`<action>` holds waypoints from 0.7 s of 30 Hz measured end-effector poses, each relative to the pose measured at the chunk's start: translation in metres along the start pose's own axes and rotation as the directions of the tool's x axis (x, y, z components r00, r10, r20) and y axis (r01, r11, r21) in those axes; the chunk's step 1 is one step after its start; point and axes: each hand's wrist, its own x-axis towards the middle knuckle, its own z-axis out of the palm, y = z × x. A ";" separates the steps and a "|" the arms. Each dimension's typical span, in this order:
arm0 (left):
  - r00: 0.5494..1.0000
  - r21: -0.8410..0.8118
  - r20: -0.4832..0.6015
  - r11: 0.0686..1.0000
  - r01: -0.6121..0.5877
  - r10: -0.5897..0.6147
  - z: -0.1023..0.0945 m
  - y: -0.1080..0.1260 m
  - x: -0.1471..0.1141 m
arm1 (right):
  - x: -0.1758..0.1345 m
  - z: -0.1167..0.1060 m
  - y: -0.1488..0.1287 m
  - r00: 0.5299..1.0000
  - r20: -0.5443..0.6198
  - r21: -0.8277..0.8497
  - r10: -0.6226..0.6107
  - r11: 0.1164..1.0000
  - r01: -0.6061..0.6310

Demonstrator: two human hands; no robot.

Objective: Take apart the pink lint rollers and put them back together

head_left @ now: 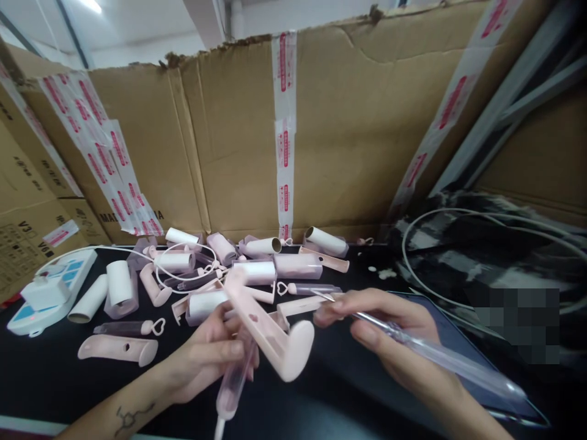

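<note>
Pink holder (268,328), clasped, partly hides left grip (211,351); right grip (397,324) pinches clear-handled tool (444,356).

The cardboard panel (243,140) facing you is brown, striped with white tape (285,146) that repeats red printed blocks. Nearer you than the panel, your left hand (206,354) holds a pale pink bracket (270,336), your right hand (398,324) a tool (458,360) with a silvery shaft and clear, lilac-tinted handle. Below the panel, you see white tubes (254,272) with brown insides, translucent mauve sleeves (298,266) and a black tabletop (330,385); before its left end, a white power strip (77,272) shows blue patches.
</note>
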 end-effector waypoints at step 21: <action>0.884 0.873 0.305 0.268 -0.408 0.354 -0.007 -0.006 -0.007 | -0.008 0.045 0.001 0.916 0.264 -0.184 -0.303 0.916 0.357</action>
